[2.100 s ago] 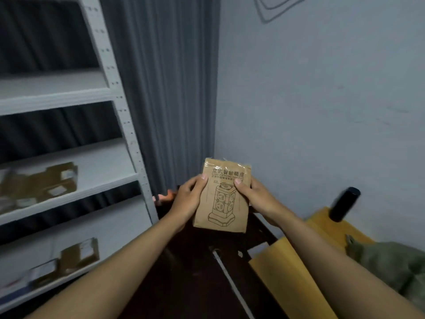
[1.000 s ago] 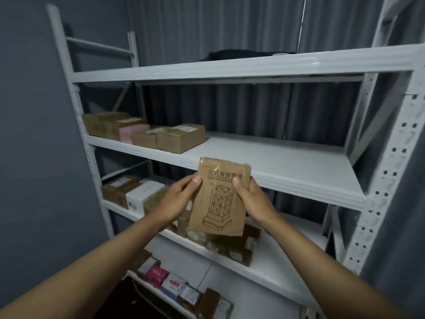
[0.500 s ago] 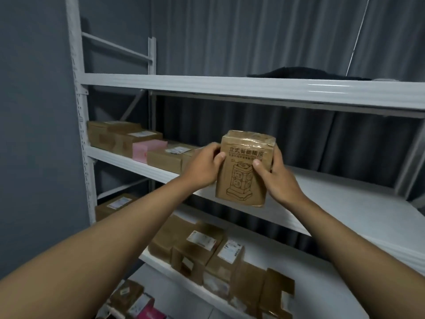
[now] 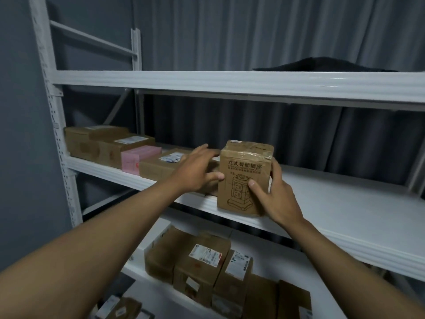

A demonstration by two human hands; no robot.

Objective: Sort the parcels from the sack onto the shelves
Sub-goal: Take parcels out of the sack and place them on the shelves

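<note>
The brown cardboard parcel [image 4: 245, 178] stands upright at the near edge of the middle shelf [image 4: 345, 215] of a white metal rack. It is a tall, narrow box wrapped in glossy clear tape that wrinkles across its top, with a small white sticker on the top's far left corner. Its front face carries a row of large printed Chinese characters, smaller lines beneath them, and a line drawing of a tower-shaped power socket on a base.

The right hand [image 4: 274, 196] grips the parcel from its right side: the thumb lies across the lower front face over the drawing, and the fingers wrap round the right edge toward the back. The left hand [image 4: 199, 172] is open, fingers spread and mostly straight; its thumb tip touches the parcel's left edge, while the other fingers reach past toward the far side of the shelf.

On the same shelf, to the left, stands a row of parcels: two brown boxes [image 4: 101, 142] at the far left, a pink box [image 4: 138, 157] beside them, then a flatter brown box [image 4: 161, 168] with a white label, partly hidden behind the left hand. The lower shelf [image 4: 287, 254] holds a tight cluster of brown labelled boxes [image 4: 202, 263]. More small packages lie blurred on the level beneath, at the bottom left. On the top shelf [image 4: 230, 82], something dark and flat [image 4: 322, 65] lies at the right.
</note>
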